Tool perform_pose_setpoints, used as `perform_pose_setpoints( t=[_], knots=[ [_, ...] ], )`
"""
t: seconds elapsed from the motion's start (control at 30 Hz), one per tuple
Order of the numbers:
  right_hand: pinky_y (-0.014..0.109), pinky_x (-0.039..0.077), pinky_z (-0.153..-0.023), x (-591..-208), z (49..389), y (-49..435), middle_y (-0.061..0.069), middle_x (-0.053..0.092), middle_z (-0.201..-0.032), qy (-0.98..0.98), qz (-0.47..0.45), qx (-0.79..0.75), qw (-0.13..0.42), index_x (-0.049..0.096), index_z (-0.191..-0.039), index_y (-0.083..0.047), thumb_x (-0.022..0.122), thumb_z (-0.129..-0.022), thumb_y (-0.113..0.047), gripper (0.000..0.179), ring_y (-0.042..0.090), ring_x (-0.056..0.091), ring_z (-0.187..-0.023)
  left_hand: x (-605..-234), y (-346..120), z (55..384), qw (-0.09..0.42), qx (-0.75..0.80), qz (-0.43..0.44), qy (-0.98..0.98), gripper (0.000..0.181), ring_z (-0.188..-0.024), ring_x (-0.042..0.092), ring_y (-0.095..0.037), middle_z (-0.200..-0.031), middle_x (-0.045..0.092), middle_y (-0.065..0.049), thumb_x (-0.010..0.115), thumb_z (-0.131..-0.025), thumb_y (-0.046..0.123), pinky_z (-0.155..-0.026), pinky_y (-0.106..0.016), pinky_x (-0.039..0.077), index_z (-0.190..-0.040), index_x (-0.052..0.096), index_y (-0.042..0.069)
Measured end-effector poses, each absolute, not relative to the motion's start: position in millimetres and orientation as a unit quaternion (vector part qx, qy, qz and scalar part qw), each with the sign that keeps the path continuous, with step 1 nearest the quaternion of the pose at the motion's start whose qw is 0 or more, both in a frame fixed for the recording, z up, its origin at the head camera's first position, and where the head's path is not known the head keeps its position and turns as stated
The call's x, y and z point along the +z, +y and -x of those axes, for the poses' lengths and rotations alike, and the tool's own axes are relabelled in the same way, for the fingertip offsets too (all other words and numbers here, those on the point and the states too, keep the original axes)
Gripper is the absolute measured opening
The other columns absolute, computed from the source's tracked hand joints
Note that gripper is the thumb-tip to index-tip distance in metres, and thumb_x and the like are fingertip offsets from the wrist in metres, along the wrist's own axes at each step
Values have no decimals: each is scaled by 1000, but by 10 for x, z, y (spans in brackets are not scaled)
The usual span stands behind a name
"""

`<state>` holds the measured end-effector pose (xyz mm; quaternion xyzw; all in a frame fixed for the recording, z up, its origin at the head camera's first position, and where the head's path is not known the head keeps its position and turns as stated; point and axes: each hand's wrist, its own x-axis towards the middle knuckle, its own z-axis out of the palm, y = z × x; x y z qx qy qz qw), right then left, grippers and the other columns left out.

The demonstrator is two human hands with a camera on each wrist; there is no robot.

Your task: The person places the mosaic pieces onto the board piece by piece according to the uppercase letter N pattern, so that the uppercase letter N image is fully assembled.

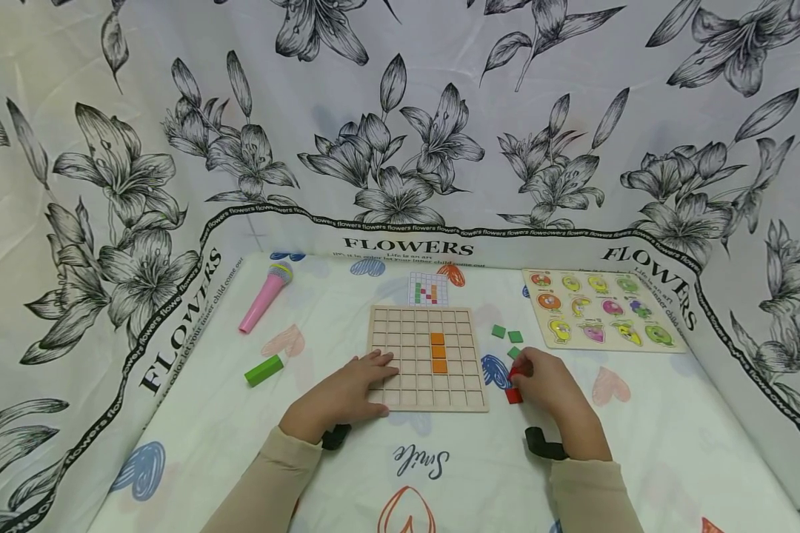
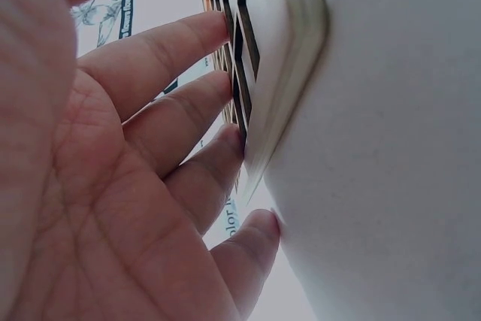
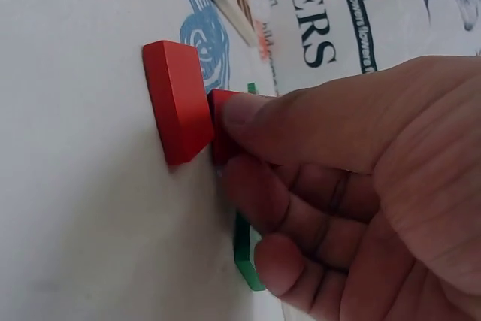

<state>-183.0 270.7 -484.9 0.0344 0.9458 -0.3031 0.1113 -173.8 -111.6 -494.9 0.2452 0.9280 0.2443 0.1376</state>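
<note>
My left hand rests with spread fingers on the left edge of a wooden grid board. In the left wrist view its fingertips touch the board's slats. A column of three orange square tiles lies in the grid. To the right of the board, my right hand pinches a red square tile between thumb and fingers, low over the cloth. Another red tile lies beside it. Just beyond the hand are green square tiles, one partly covered by the fingers.
Behind the board lies a small pattern card with coloured squares. A fruit puzzle board is at the back right. To the left are a pink toy microphone and a green block. Flower-printed cloth rises behind the table.
</note>
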Motion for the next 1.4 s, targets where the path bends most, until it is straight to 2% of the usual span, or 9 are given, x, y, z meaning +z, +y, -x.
perform_pose_setpoints(
  t=[0.1, 0.17, 0.23, 0.33, 0.4, 0.57, 0.8, 1.07, 1.4],
  knots=[
    [42, 63, -91, -4827, 1817, 2638, 8, 73, -107, 943, -28, -318, 92, 70, -116, -10, 75, -101, -9, 15, 25, 63, -98, -4947, -1120, 1738, 138, 244, -245, 928, 72, -167, 30, -32, -174, 43, -5, 90, -92, 26, -137, -58, 23, -157, 61, 17],
    [39, 62, -82, -4818, 1814, 2535, 8, 73, -103, 939, -16, -334, 80, 70, -115, -10, 73, -103, -9, 12, 24, 64, -91, -4940, -1122, 1739, 139, 243, -245, 928, 72, -167, 30, -32, -174, 43, -6, 89, -92, 26, -137, -58, 24, -157, 61, 16],
    [35, 61, -80, -4827, 1821, 2381, 4, 73, -102, 935, 5, -347, 70, 72, -114, -13, 72, -104, -8, 11, 21, 64, -89, -4931, -1124, 1739, 140, 242, -245, 928, 72, -167, 30, -32, -174, 43, -6, 89, -92, 26, -137, -58, 24, -157, 61, 16],
    [35, 58, -81, -4846, 1842, 2111, -1, 73, -100, 931, 49, -354, 71, 74, -111, -17, 71, -105, -9, 11, 19, 63, -89, -4924, -1125, 1748, 140, 237, -246, 929, 71, -167, 30, -32, -175, 43, -6, 89, -92, 27, -137, -58, 24, -157, 61, 16],
    [34, 57, -87, -4852, 1864, 1946, -5, 72, -101, 930, 77, -353, 74, 75, -109, -20, 72, -104, -9, 12, 18, 61, -94, -4927, -1126, 1755, 141, 233, -245, 930, 72, -167, 30, -31, -175, 43, -6, 89, -93, 27, -137, -57, 24, -158, 61, 16],
    [36, 57, -85, -4855, 1922, 1693, -5, 70, -99, 933, 111, -336, 69, 75, -106, -20, 73, -104, -9, 12, 17, 60, -91, -4932, -1132, 1757, 141, 236, -245, 930, 72, -167, 30, -32, -175, 43, -7, 89, -92, 26, -137, -58, 23, -157, 61, 16],
    [35, 56, -85, -4862, 1934, 1612, -5, 69, -97, 938, 114, -320, 73, 75, -104, -19, 75, -103, -8, 11, 17, 60, -89, -4953, -1121, 1763, 138, 239, -254, 927, 70, -167, 31, -32, -175, 42, -6, 89, -93, 27, -137, -58, 24, -157, 62, 16],
    [35, 56, -83, -4881, 1864, 1618, -3, 66, -96, 934, 117, -320, 110, 74, -100, -21, 76, -101, -7, 14, 19, 60, -90, -4946, -1117, 1757, 138, 238, -251, 928, 70, -166, 32, -32, -174, 43, -6, 89, -93, 27, -136, -58, 25, -157, 62, 17],
    [38, 60, -90, -4912, 1829, 1601, -2, 66, -103, 937, 118, -314, 95, 78, -101, -18, 78, -100, -8, 10, 19, 60, -93, -4974, -1128, 1751, 138, 240, -248, 928, 69, -167, 31, -32, -174, 44, -6, 89, -92, 26, -136, -57, 25, -156, 63, 17]
  ],
)
